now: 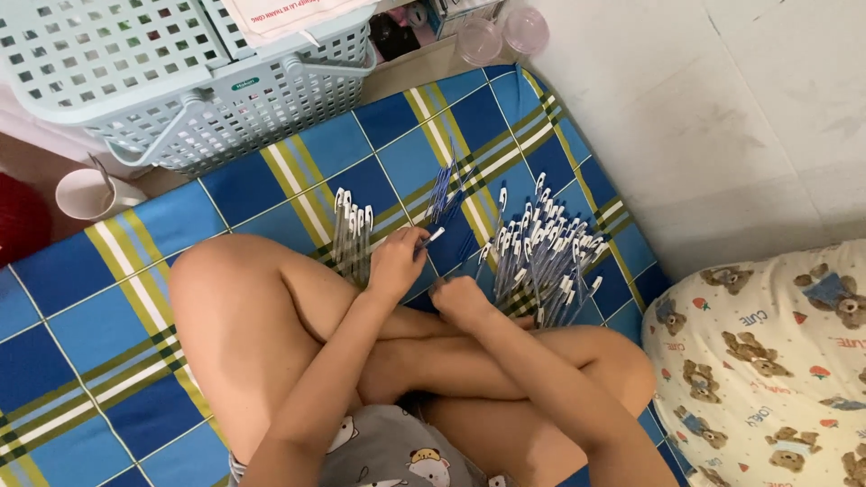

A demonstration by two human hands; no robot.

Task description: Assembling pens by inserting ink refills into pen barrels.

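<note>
One view only, head-worn, looking steeply down and slightly forward over crossed legs onto the blue plaid mat (81,325). Fairly close in, taking in the basket (180,81) at top and wall at right.

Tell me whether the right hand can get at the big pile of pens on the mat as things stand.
Probably yes. The right hand rests low on the mat right beside the big pile of pens, nothing lies between them, and the left hand is busy on the other side.

Blue plaid mat (81,325), pale wall (722,108), green lattice baskets (225,99), bear-print pillow (767,361), even daylight
</note>
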